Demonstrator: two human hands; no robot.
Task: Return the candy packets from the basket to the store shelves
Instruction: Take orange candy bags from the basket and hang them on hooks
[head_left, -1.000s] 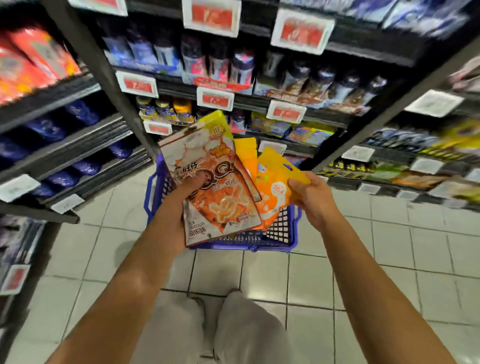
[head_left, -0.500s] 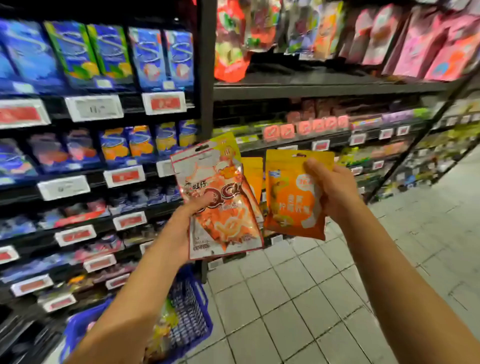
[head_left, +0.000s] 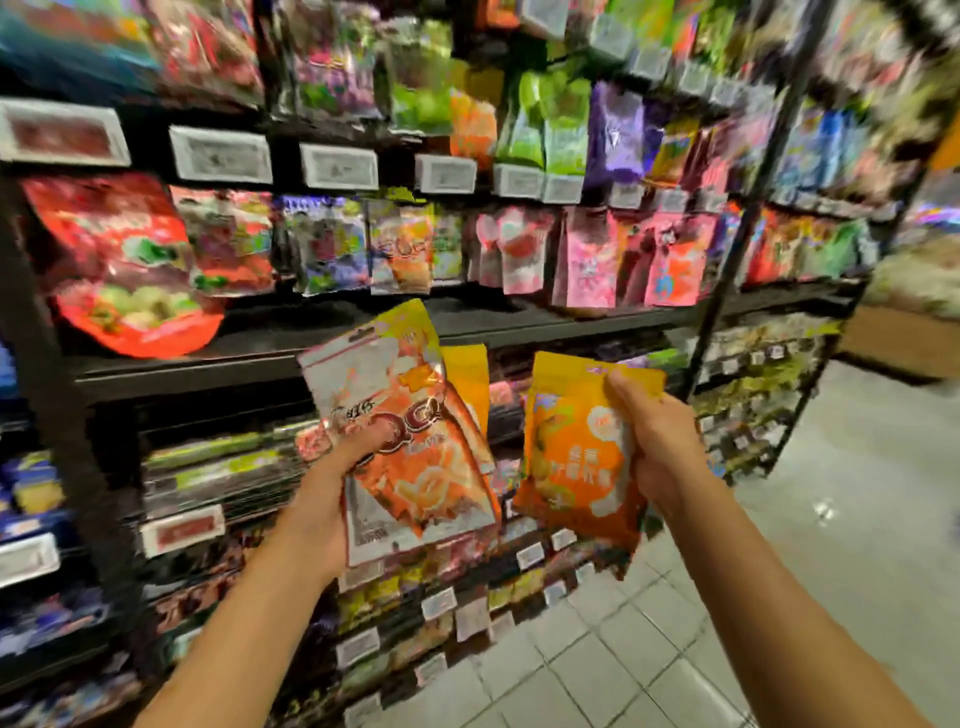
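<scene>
Packets in both hands, shelf-matching step, head view only.
I see left hand (head_left: 332, 499) clamped on a fanned bunch, white-orange packet (head_left: 410, 457) in front, yellow ones behind; right hand (head_left: 660, 441) pinches one orange-yellow packet (head_left: 576, 457), glossy, crinkled, print blurred. Both held near, just before the candy shelves (head_left: 363, 332). Basket not in view. Next, I judge: find the matching row, slot it in.

Black metal store shelves (head_left: 270, 358) run across the aisle, each front edge lined with white price tags (head_left: 221, 154). On the middle shelf a big red snack bag (head_left: 119, 270) sits at the left end, pink packets (head_left: 587, 260) toward the right, green packets (head_left: 545, 124) one level up. Grey tiled floor (head_left: 649, 649) below, pretty blurry.
</scene>
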